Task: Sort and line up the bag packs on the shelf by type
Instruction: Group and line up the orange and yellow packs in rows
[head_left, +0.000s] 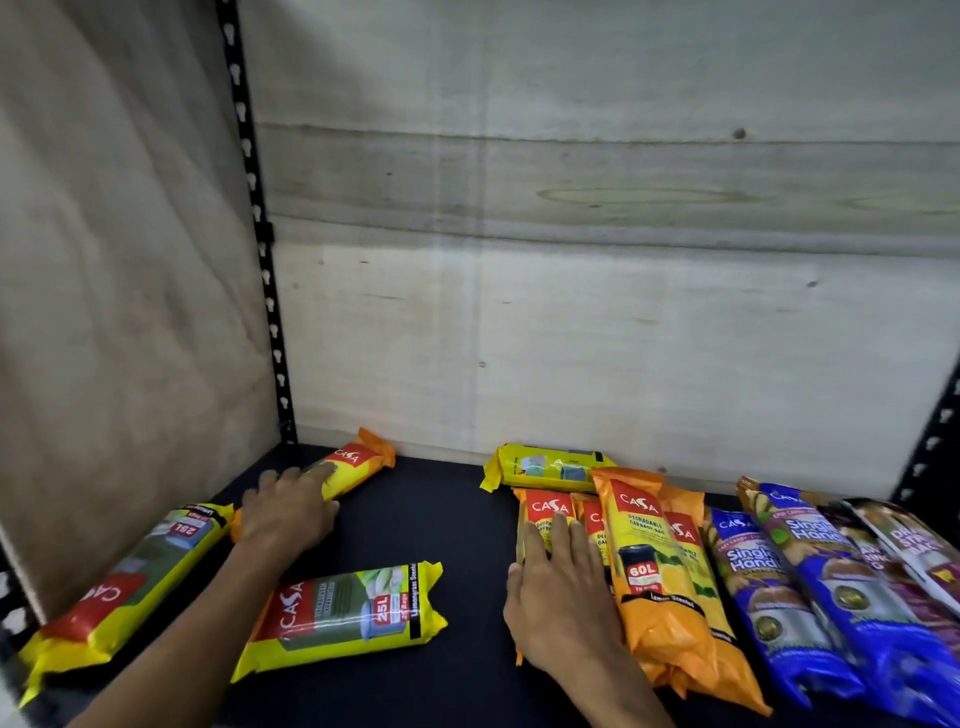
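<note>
My left hand (288, 506) lies on an orange CASA pack (358, 460) at the back left of the dark shelf (447, 519), fingers curled over it. My right hand (563, 587) rests flat, fingers spread, on the leftmost of several orange CASA packs (649, 561) lined up at centre right. Two yellow 25L CASA packs lie on the left: one (343, 616) in front of my left forearm, another (124, 582) against the left wall. A third yellow pack (545, 467) lies crosswise at the back. Blue packs (779, 577) and dark purple packs (904, 551) follow on the right.
A plywood panel (623, 312) closes the back and another the left side (104, 260). Black perforated uprights stand at the back left corner (260, 249) and the right edge (930, 447). Bare shelf shows between the two hands.
</note>
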